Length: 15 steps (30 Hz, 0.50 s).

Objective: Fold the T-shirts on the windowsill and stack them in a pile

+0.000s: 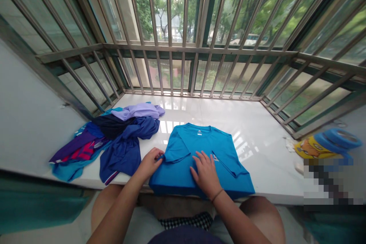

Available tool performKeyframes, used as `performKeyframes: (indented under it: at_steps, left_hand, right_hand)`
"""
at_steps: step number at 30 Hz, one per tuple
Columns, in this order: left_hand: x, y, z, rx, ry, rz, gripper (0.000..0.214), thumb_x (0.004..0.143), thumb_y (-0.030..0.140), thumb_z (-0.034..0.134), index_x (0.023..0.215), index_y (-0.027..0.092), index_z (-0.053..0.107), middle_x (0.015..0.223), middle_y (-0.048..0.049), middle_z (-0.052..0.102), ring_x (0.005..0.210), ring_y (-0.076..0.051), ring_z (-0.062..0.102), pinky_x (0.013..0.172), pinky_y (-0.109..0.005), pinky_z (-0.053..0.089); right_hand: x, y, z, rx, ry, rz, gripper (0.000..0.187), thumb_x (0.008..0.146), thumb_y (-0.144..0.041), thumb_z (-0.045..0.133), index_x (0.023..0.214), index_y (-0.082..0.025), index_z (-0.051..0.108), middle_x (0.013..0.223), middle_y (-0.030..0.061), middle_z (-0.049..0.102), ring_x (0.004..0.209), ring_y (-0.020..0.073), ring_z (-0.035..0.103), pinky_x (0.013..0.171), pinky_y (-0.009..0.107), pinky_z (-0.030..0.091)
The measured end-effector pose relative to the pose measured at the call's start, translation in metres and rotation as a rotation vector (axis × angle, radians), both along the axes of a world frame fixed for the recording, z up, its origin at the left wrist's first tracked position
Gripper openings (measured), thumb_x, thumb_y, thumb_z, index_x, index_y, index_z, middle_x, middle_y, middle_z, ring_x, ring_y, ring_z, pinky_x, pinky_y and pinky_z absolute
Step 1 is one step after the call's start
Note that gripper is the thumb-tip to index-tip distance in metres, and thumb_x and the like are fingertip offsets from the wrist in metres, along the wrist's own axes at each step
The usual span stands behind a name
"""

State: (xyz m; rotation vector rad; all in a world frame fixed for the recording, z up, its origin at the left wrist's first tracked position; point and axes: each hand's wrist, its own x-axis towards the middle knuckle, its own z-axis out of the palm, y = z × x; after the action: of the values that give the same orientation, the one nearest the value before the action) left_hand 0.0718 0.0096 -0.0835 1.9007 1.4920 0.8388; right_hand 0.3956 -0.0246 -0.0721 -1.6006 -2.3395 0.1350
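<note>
Illegible collar label [198, 133] on blue T-shirt [183, 167]

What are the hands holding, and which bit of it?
The left hand pinches the folded-over sleeve of the blue T-shirt; the right hand lies flat, not gripping.

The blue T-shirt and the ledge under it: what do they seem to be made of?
The blue T-shirt looks like a soft knit fabric, perhaps cotton or polyester, judging by its supple folds and slight sheen; the exact fibre can't be told. The ledge looks like polished stone or glazed tile: white, glossy, mirroring the window, with a straight seam.
</note>
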Motion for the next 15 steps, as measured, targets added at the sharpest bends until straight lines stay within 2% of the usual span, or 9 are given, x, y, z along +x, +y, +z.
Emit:
performKeyframes:
  at_steps: [2, 4, 7, 10, 13, 15]
  left_hand:
    - [0.002, -0.003, 0.000, 0.029, 0.006, -0.035, 0.036, 0.088, 0.014, 0.055, 0.114, 0.024, 0.077, 0.108, -0.0073, 0.066, 0.100, -0.023, 0.066, 0.093, -0.037, 0.055]
    - [0.002, -0.006, 0.000, 0.066, 0.038, -0.057, 0.040, 0.089, 0.011, 0.050, 0.113, 0.025, 0.079, 0.111, -0.0085, 0.065, 0.107, -0.024, 0.065, 0.098, -0.038, 0.055]
    - [-0.002, -0.010, 0.001, 0.091, 0.133, -0.064, 0.040, 0.089, 0.010, 0.050, 0.109, 0.024, 0.081, 0.111, -0.0098, 0.064, 0.108, -0.025, 0.065, 0.099, -0.040, 0.055]
    - [-0.007, -0.009, 0.006, 0.078, 0.225, -0.051, 0.041, 0.087, 0.010, 0.051, 0.111, 0.025, 0.081, 0.113, -0.0106, 0.065, 0.110, -0.027, 0.065, 0.102, -0.043, 0.055]
    - [-0.001, 0.004, 0.016, 0.094, 0.314, -0.022, 0.038, 0.090, 0.013, 0.051, 0.113, 0.024, 0.079, 0.120, -0.0114, 0.069, 0.115, -0.029, 0.065, 0.107, -0.046, 0.053]
    - [0.015, 0.020, 0.022, 0.132, 0.364, -0.042, 0.040, 0.094, 0.014, 0.051, 0.123, 0.024, 0.076, 0.133, -0.0115, 0.070, 0.125, -0.030, 0.064, 0.111, -0.048, 0.051]
  right_hand:
    - [-0.028, 0.003, 0.002, 0.011, 0.060, 0.114, 0.049, 0.105, -0.047, 0.061, 0.150, -0.026, 0.061, 0.160, 0.0115, 0.057, 0.154, 0.0324, 0.043, 0.132, 0.062, 0.022]
    - [-0.057, 0.008, 0.001, 0.008, 0.099, 0.188, 0.052, 0.104, -0.050, 0.064, 0.151, -0.028, 0.059, 0.161, 0.0104, 0.057, 0.151, 0.0318, 0.046, 0.131, 0.059, 0.026]
    - [-0.086, 0.018, -0.003, -0.002, 0.099, 0.186, 0.029, 0.108, -0.043, 0.061, 0.133, -0.033, 0.071, 0.155, 0.0060, 0.061, 0.144, 0.0307, 0.051, 0.124, 0.054, 0.037]
    - [-0.093, 0.024, -0.007, 0.006, 0.092, 0.148, 0.020, 0.110, -0.036, 0.057, 0.112, -0.031, 0.076, 0.147, 0.0045, 0.066, 0.137, 0.0293, 0.055, 0.117, 0.049, 0.042]
    - [-0.090, 0.025, -0.008, 0.031, 0.094, 0.162, 0.017, 0.109, -0.033, 0.059, 0.113, -0.030, 0.076, 0.144, 0.0053, 0.068, 0.134, 0.0278, 0.056, 0.117, 0.047, 0.041]
    - [-0.089, 0.024, -0.009, 0.046, 0.094, 0.172, 0.018, 0.109, -0.030, 0.059, 0.115, -0.030, 0.076, 0.142, 0.0062, 0.068, 0.132, 0.0270, 0.056, 0.117, 0.046, 0.041]
